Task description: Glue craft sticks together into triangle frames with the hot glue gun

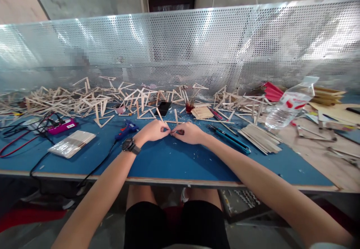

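My left hand (155,130) and my right hand (190,133) meet over the blue tabletop (174,162), thumbs and fingers pinched together with the fingertips almost touching. A pale wooden stick (159,114) rises behind the left hand's fingers, and a second wooden stick (176,116) stands up behind the right hand's. The sticks look like parts of one small stick frame gripped from both sides; its joints are hidden by my fingers. To the left of my left hand lies a blue hot glue gun (128,129). Right of my right hand rests a teal utility knife (233,141).
Joined stick frames (81,101) heap along the back against a perforated metal screen (180,46). A bundle of flat sticks (261,138), a plastic bottle (289,104) and a phone (163,108) lie around. Left are a wrapped packet (72,143), purple power strip (62,126) and cables.
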